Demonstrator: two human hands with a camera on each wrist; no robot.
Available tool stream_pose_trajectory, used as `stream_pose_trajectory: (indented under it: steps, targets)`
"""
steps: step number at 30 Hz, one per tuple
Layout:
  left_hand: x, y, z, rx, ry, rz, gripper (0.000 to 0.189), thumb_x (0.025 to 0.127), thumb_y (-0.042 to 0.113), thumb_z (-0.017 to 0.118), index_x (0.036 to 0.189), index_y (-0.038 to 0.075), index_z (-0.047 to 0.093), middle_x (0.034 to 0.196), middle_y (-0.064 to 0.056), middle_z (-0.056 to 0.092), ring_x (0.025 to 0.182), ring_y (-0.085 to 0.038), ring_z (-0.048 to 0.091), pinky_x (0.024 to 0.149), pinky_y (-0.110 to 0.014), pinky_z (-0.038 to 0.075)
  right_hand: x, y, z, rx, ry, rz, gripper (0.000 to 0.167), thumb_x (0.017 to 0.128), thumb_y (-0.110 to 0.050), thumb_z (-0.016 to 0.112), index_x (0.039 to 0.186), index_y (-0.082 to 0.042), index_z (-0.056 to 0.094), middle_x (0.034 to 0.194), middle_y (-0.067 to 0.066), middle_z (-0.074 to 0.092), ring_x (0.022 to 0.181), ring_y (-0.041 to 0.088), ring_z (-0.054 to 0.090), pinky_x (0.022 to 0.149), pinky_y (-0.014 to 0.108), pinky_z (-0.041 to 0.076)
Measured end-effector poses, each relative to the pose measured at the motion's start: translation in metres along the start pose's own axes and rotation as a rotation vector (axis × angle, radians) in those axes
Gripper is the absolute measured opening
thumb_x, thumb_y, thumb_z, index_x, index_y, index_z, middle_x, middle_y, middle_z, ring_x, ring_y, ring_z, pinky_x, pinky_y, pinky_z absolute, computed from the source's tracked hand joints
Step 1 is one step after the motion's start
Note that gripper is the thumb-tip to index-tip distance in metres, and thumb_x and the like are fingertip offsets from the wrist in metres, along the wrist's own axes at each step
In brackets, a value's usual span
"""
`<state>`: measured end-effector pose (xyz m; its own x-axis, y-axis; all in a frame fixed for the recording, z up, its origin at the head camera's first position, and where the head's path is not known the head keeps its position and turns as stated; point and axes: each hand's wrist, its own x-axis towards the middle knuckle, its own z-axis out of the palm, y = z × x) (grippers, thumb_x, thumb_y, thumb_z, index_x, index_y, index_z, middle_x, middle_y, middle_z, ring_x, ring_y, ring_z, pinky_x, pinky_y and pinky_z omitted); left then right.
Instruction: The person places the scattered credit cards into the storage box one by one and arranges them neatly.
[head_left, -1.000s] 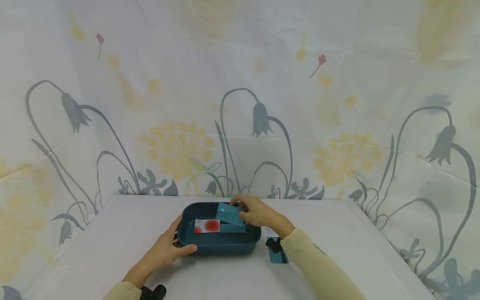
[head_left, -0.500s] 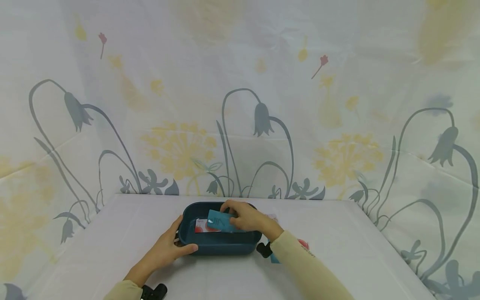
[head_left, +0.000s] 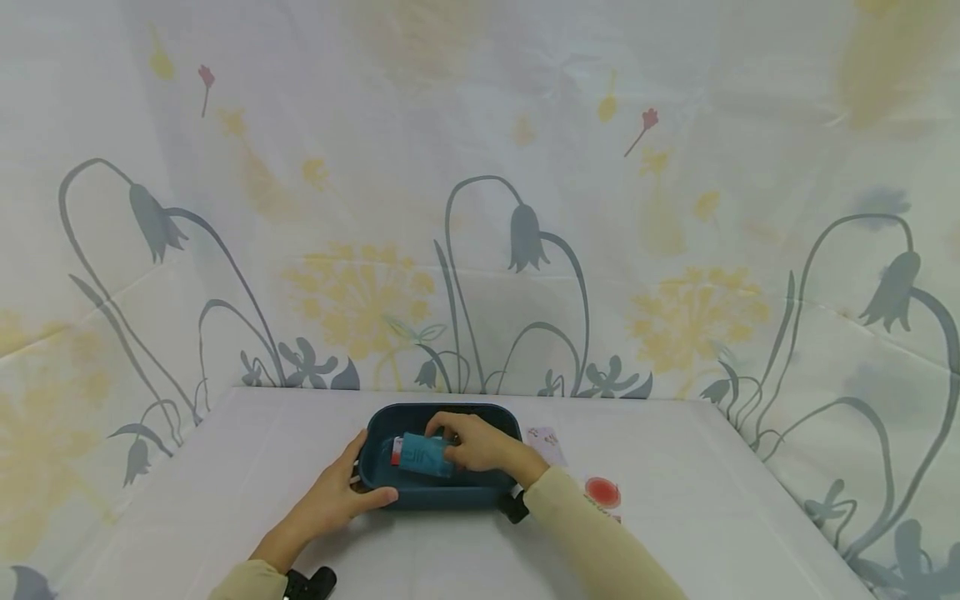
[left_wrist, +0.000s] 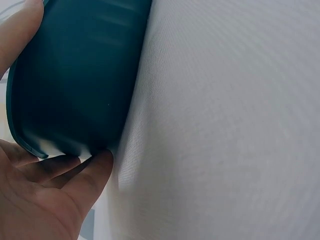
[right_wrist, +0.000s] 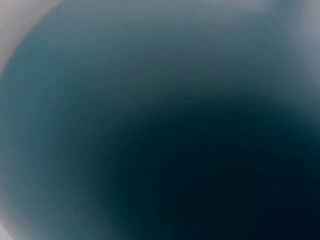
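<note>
A dark teal basin stands on the white table. My left hand grips its left end, thumb along the front side; the left wrist view shows the bent fingers against the basin wall. Inside the basin, my right hand pinches a blue card by its right end. A red-and-white card lies on the basin floor, mostly covered by the blue one. The right wrist view is a blur of dark teal, the basin's wall, with no fingers showing.
Right of the basin, a pale lilac patterned card lies on the table. Nearer, a white card with a red disc is partly hidden by the right sleeve. A floral curtain hangs behind the table.
My right hand has carried the blue card left and down into the basin, over the red-and-white card. The forearm's shift uncovers the cards at the right. My left hand stays put.
</note>
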<state>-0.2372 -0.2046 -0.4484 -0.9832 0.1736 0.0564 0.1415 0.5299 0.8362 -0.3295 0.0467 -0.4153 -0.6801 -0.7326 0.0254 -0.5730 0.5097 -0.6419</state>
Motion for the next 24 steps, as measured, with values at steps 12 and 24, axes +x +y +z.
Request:
stream_pose_trajectory:
  steps: [12,24]
  targets:
    - [0.001,-0.002,0.000,0.052,0.014,0.001,0.108,0.080,0.043,0.075,0.153,0.004,0.006,0.155,-0.022,0.018,0.133,-0.041,0.037,0.102,-0.049,0.039,0.007,0.003,0.010,-0.033,-0.027,-0.021,0.040,0.085,0.001,0.057,0.118,-0.022,0.057,0.084,-0.005,0.058,0.057,0.009,0.056,0.054,0.023,0.047]
    - [0.000,-0.002,0.001,0.044,0.012,0.001,0.108,0.080,0.043,0.076,0.153,0.004,0.007,0.155,-0.023,0.019,0.133,-0.042,0.037,0.101,-0.047,0.041,0.012,0.005,0.018,-0.123,-0.029,0.002,0.038,0.086,-0.003,0.059,0.119,-0.023,0.059,0.100,-0.002,0.061,0.072,0.008,0.054,0.060,0.021,0.046]
